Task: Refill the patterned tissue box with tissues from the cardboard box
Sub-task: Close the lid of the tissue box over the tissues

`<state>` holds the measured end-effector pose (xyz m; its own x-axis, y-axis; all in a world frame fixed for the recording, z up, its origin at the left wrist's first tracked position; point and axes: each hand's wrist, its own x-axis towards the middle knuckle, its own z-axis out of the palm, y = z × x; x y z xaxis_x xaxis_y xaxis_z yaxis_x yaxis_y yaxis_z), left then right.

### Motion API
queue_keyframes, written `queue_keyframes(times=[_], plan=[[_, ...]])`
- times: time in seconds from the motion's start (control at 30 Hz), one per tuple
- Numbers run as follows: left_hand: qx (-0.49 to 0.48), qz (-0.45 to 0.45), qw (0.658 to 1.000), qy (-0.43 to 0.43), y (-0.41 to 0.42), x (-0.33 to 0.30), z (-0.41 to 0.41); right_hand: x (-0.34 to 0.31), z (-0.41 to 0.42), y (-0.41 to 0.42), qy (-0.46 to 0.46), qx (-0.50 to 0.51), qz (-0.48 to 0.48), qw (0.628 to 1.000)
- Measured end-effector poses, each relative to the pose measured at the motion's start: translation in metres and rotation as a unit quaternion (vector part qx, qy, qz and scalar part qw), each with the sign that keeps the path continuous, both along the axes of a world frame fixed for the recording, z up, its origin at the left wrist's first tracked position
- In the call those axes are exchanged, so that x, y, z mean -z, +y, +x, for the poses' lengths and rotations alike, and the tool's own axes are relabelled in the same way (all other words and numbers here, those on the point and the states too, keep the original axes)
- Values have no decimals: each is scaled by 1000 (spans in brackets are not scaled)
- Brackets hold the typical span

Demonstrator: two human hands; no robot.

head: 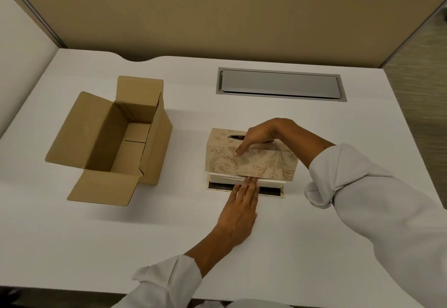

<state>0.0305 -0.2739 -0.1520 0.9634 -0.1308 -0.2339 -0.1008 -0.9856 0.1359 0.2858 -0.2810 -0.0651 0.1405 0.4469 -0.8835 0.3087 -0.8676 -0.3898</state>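
Note:
The patterned tissue box cover [254,162], beige with leaf scrolls, stands raised above its flat base [271,190] on the white desk. A white tissue pack [222,177] shows in the gap between cover and base. My right hand [263,136] grips the cover from above, thumb on its front face. My left hand [242,208] lies flat, fingertips pressing on the tissue pack under the cover's front edge. The brown cardboard box [113,138] sits open at the left, and no tissues show inside it.
A grey cable hatch [280,85] is set into the desk behind the tissue box. Beige partition walls [217,12] close the back and left. The desk's front edge [72,288] runs just below my left sleeve.

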Motion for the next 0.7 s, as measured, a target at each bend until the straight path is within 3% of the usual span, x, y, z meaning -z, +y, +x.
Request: queue_keyframes(times=[0.1, 0.23, 0.43, 0.57, 0.7], plan=[[-8, -54, 998, -28, 9, -21, -20, -8, -5, 1, 75, 24, -5, 997], [-91, -99, 966, -221, 16, -57, 4, -17, -17, 2, 79, 32, 5, 996], [-160, -51, 981, -96, 16, -72, 41, -28, -27, 2, 36, 84, 39, 995], [-150, -26, 984, -98, 15, -62, 26, -29, -25, 3, -3, 100, -42, 994], [-138, -15, 986, -89, 10, -48, 10, -32, -35, 6, -6, 96, -62, 993]])
